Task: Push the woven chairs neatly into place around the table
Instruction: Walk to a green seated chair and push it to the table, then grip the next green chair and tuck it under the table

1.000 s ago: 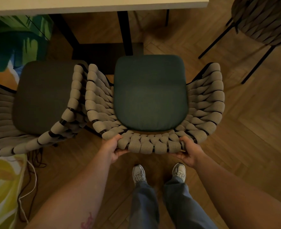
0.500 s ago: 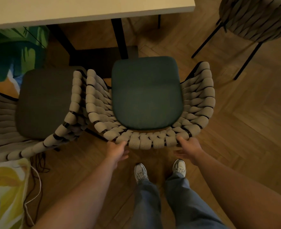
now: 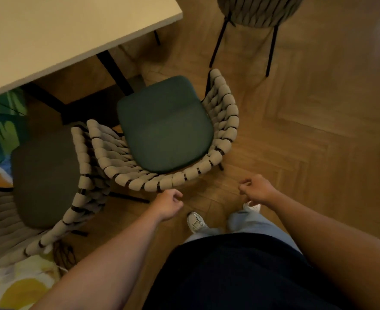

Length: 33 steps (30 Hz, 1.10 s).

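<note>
Woven rope makes the back of a chair with a grey seat (image 3: 43,182) on the left. Just beside it, touching at the arm, stands the chair with a green seat (image 3: 164,124), its front near the corner of the white desk (image 3: 50,34). Another woven chair (image 3: 260,10) sits well apart at the top right. The left hand (image 3: 167,204) hangs just behind the green chair's back, fingers (image 3: 177,195) curled in, holding nothing. The right hand (image 3: 257,189) is off to the side over the wood floor (image 3: 318,130), fingers curled too, and empty.
</note>
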Tool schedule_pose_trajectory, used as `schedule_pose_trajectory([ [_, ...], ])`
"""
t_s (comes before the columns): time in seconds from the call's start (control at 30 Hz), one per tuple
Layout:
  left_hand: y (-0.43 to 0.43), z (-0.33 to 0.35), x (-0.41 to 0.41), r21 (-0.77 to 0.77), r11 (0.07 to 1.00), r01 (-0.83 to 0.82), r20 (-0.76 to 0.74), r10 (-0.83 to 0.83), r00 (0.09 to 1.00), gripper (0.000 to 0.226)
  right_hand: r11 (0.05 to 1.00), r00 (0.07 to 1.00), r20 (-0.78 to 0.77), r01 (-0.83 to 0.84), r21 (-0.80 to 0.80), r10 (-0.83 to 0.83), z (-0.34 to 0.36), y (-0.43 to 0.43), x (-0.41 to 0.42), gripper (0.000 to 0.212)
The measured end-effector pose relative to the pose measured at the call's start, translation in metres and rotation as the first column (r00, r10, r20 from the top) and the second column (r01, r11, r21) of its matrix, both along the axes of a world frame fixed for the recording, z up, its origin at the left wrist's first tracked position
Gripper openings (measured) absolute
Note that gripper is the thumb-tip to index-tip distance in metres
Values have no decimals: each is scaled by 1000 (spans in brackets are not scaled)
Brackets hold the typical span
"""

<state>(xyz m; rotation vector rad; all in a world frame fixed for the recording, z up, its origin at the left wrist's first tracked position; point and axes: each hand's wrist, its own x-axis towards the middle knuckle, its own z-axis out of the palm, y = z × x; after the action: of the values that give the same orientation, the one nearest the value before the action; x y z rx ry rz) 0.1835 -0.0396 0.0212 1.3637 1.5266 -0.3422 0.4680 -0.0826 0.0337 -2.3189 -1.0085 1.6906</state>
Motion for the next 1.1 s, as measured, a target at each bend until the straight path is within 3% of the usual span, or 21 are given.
schedule_pose_trajectory([
  [0.23,12,0,67,-68,956,285,-49,-289,956,35,994,996,-13,84,-64,-85,-11,-62,74,31],
  [0.37,42,7,127,-19,925,381,-76,-381,922,33,990,992,-11,125,-68,-126,-14,-77,138,34],
  [0.63,71,19,283,12,963,268,34,-268,963,29,982,982,4,187,-37,-187,-18,-71,268,31],
  [0.73,82,21,334,1,955,297,69,-296,953,28,979,980,1,198,-52,-198,-15,-59,306,30],
  [1.1,208,-6,461,-51,950,307,-6,-307,952,29,981,982,10,189,-50,-188,-23,65,445,42],
])
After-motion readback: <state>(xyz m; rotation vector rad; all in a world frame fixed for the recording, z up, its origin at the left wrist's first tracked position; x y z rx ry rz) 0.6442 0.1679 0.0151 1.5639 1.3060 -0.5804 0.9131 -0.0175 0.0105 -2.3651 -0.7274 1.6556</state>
